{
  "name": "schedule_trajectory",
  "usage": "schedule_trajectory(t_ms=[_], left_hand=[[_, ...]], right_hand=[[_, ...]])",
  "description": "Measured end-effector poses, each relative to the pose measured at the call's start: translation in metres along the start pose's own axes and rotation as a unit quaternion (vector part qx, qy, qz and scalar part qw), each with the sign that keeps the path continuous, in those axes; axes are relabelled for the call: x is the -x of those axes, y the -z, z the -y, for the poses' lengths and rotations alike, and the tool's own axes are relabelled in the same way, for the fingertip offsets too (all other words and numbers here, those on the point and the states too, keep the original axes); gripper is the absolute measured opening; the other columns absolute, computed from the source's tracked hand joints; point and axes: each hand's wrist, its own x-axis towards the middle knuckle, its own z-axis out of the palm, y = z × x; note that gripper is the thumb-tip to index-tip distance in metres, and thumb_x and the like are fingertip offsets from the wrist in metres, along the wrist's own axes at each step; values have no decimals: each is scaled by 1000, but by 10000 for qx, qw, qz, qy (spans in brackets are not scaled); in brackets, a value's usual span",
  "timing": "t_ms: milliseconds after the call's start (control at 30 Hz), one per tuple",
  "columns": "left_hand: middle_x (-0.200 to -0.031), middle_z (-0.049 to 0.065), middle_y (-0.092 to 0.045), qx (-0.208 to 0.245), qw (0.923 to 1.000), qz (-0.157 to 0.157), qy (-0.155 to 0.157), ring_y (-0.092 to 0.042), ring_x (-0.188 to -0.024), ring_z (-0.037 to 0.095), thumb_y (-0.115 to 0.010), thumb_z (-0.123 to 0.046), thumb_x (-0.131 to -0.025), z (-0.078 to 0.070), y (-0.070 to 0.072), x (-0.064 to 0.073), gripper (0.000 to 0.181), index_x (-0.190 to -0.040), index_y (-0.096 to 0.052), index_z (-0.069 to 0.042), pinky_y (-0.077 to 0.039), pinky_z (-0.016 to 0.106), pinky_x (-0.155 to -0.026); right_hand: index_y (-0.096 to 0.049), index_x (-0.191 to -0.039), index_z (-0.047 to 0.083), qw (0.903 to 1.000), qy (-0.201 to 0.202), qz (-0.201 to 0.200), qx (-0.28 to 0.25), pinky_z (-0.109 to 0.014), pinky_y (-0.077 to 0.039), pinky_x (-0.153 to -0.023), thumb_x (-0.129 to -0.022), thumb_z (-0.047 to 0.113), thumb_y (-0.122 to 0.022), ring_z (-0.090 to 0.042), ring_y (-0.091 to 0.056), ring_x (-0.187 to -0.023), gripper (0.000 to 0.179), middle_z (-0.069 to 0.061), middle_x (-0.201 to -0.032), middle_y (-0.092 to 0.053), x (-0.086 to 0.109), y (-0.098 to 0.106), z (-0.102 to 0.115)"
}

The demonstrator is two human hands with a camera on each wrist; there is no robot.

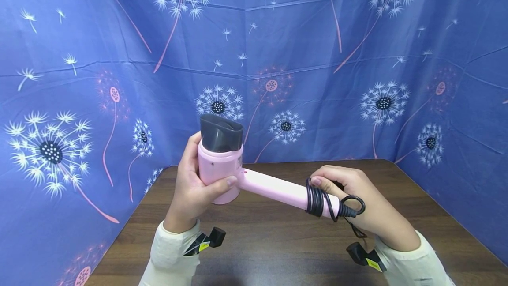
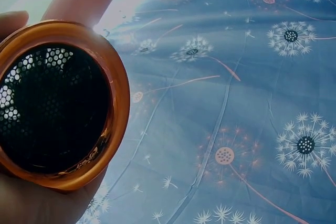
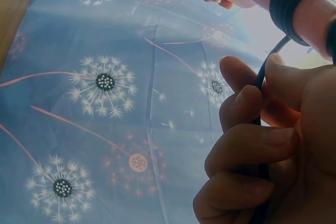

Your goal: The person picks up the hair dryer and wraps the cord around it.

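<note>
A pink hair dryer point(image 1: 274, 186) with a black nozzle point(image 1: 222, 133) is held up above the table. My left hand point(image 1: 194, 184) grips its barrel, thumb across the front and fingers behind. In the left wrist view, the dryer's round rear grille point(image 2: 52, 108) shows inside a shiny copper-coloured rim. A black cord point(image 1: 315, 201) is wound in several turns around the handle's lower end. With thumb and curled fingers, my right hand point(image 1: 349, 184) pinches a length of that cord beside the handle. In the right wrist view, the cord point(image 3: 261, 77) runs from the coil down through the fingers.
A dark brown wooden table point(image 1: 270, 242) lies beneath both hands. Blue cloth point(image 1: 278, 34) printed with dandelions hangs behind it and along both sides. A small loop of cord point(image 1: 357, 231) dangles under the right hand.
</note>
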Motion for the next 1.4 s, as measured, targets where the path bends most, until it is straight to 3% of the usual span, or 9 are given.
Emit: schedule_trajectory(t_ms=[500,633,767,967,1167,1400], left_hand=[[-122,20,-64,-70,9997,-232,-76,-67,-101,31,-86,1,-69,1,0,0,87,-146,-47,-4,-61,38,-82],[-122,19,-64,-92,9995,-311,0,-67,-101,30,-85,2,-69,1,-1,1,86,-147,-47,-4,-61,38,-81],[-122,19,-64,-75,9992,-393,53,-68,-101,30,-84,3,-70,1,-1,1,85,-147,-47,-5,-61,38,-82],[-124,19,-63,-42,9986,-499,149,-68,-103,32,-83,5,-71,1,-2,0,84,-147,-47,-6,-61,39,-84],[-125,18,-63,-52,9978,-615,232,-67,-104,32,-82,8,-69,-1,-4,-1,87,-147,-48,-9,-61,39,-85],[-125,18,-64,-33,9970,-720,297,-67,-105,32,-82,8,-69,-2,-5,-1,87,-147,-48,-10,-60,39,-86]], right_hand=[[-69,-99,34,9991,419,41,-72,-22,-51,-60,-103,2,-58,-4,-60,-71,34,18,-84,-66,-1,-6,-6],[-69,-99,34,9989,447,60,-84,-23,-49,-59,-99,-1,-62,-4,-59,-70,36,18,-82,-64,0,-9,-7],[-68,-95,34,9990,437,-5,25,-22,-48,-61,-94,-3,-66,-3,-56,-70,38,20,-78,-60,-1,-12,-5],[-61,-85,31,9990,428,-27,93,-21,-44,-59,-94,-5,-63,0,-48,-65,37,19,-71,-50,-1,-15,-2],[-62,-83,26,9997,209,-61,91,-23,-46,-58,-96,-2,-64,2,-50,-66,31,19,-71,-54,3,-16,0],[-62,-80,22,9997,174,-106,126,-22,-45,-53,-92,-6,-66,4,-49,-62,31,20,-69,-55,6,-16,0]])
